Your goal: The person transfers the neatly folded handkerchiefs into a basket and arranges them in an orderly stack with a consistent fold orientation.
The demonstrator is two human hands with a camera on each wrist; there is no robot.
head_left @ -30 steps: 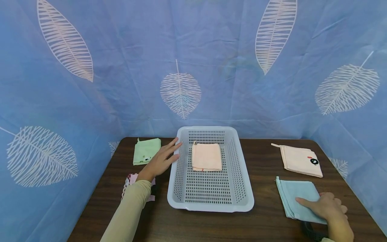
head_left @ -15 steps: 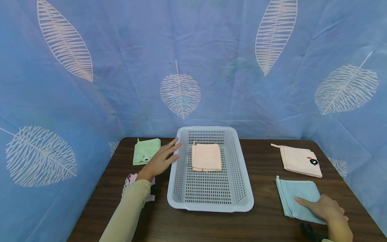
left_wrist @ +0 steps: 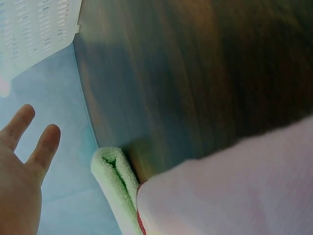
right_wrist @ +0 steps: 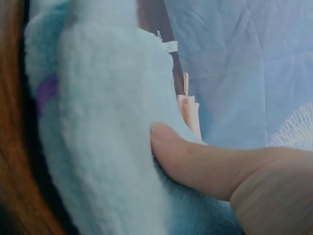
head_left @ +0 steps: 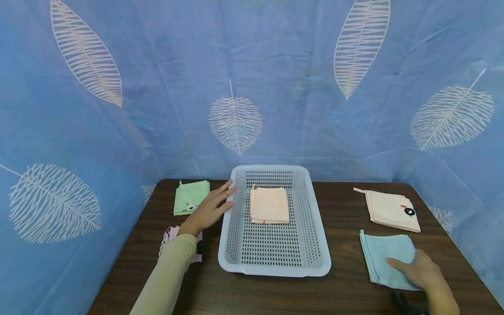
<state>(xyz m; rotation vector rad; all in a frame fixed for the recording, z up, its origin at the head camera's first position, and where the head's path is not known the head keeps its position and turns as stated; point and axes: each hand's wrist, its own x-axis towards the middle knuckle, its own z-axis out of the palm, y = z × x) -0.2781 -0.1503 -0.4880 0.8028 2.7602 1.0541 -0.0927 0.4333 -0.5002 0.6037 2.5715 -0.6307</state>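
Observation:
A folded light blue towel lies on the table at the right. My right hand grips its right edge, thumb on top; the other fingers are hidden, apparently under the cloth. In the right wrist view the thumb presses into the light blue towel. My left hand rests with spread, straight fingers on the left rim of a pale plastic basket. Inside the basket is a folded peach towel. In the left wrist view the left hand shows two fingers.
A green towel lies left of the basket, and a pink cloth is partly hidden under the left forearm. Behind the light blue towel lies a cream towel. A blue leaf-print curtain closes off the back and sides of the table.
My right hand has shifted slightly, and its fingers, earlier seen past the towel's right side, are now out of sight. The towel's right edge looks a little drawn in. My left hand stays still.

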